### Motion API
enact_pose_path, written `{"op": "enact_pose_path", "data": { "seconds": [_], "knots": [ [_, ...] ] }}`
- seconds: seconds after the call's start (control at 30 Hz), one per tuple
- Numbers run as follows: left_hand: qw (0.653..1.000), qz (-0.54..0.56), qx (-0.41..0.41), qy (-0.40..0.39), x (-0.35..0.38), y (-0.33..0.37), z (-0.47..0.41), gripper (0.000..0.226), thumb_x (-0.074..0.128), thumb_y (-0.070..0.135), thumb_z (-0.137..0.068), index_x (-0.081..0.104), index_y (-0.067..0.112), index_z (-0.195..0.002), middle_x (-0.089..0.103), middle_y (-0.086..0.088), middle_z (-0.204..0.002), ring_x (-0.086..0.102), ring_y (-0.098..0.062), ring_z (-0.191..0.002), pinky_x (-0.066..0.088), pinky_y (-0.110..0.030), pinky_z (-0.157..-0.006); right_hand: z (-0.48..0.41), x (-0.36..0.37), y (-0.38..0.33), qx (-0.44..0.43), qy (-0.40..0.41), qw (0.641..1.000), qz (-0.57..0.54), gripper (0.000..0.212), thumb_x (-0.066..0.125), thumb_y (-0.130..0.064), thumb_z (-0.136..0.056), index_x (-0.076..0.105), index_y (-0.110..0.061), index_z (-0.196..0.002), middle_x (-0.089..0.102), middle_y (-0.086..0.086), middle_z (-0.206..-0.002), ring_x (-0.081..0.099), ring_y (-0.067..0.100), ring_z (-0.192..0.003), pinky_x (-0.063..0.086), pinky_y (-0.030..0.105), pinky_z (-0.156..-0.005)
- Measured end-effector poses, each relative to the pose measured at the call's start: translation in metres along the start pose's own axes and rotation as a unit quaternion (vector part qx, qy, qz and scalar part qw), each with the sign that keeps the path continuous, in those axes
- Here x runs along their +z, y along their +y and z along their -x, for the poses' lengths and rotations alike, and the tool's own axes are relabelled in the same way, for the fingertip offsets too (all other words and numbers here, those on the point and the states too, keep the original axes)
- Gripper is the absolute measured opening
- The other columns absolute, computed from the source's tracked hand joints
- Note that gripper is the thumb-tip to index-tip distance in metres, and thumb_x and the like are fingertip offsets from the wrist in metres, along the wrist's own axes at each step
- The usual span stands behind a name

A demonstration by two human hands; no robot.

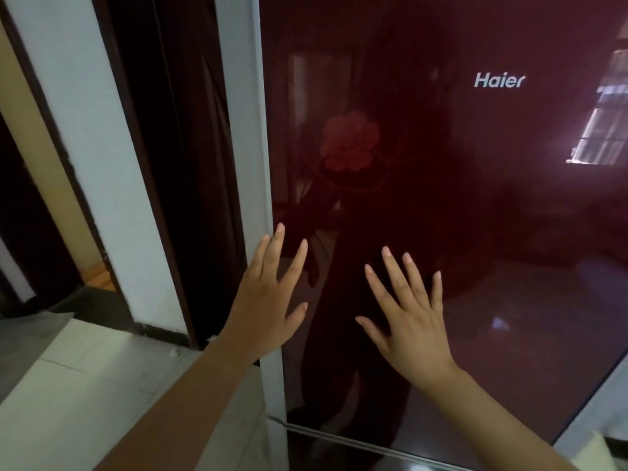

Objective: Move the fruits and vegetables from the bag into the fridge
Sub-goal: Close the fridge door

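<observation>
Plainly, little of the task can be checked from this view. The fridge (475, 205) fills the right side, its glossy dark red door shut, with a silver logo (499, 81) near the top and a faint flower print (350, 144) towards the door's left edge. The bag and the fruits and vegetables are not in view, so where they lie cannot be told, and the shut door hides whatever is on the shelves.

Both hands are raised in front of the door and hold nothing. The left hand (268, 300) sits at the door's left edge, over the pale side strip (268, 147), its fingers (295, 260) straight and spread. The right hand (411, 321) is just beside it, further in on the door, its fingers (396, 271) fanned apart too. Whether the palms touch the glass or hover just off it cannot be told.

Judging by this, either the door has yet to be opened for loading, or the loading is over. Nothing here settles which. A seam (339, 433) near the bottom edge marks a second door below.
</observation>
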State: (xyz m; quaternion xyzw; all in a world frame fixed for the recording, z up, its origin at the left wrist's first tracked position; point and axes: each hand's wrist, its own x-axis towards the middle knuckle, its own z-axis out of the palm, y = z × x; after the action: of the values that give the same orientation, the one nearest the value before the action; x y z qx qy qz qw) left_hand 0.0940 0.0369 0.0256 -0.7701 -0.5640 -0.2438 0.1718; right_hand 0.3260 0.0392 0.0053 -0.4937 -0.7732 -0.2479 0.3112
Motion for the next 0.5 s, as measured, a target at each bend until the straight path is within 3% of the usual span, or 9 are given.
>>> {"op": "enact_pose_path", "data": {
  "seconds": [0.23,0.5],
  "knots": [
    [1.0,0.022,-0.005,0.021,0.019,-0.002,-0.005,0.093,0.053,0.048,-0.079,-0.001,0.022,-0.15,-0.012,-0.017,-0.155,-0.01,-0.036,-0.142,0.022,-0.057,-0.109,-0.003,0.018,0.004,-0.003,0.006,0.999,0.042,0.087,0.068,-0.048,-0.075,0.021,-0.031,-0.146,-0.004,-0.002,-0.158,-0.005,0.021,-0.145,0.001,0.057,-0.105],
    [1.0,0.006,-0.01,0.024,0.02,-0.001,-0.005,0.091,0.053,0.048,-0.081,0.001,0.021,-0.15,-0.012,-0.017,-0.156,-0.008,-0.036,-0.143,0.017,-0.052,-0.112,-0.003,0.016,0.005,-0.005,0.001,1.0,0.03,0.085,0.066,-0.049,-0.077,0.021,-0.03,-0.147,-0.005,-0.002,-0.158,-0.008,0.02,-0.145,-0.002,0.056,-0.106]
  ]
}}
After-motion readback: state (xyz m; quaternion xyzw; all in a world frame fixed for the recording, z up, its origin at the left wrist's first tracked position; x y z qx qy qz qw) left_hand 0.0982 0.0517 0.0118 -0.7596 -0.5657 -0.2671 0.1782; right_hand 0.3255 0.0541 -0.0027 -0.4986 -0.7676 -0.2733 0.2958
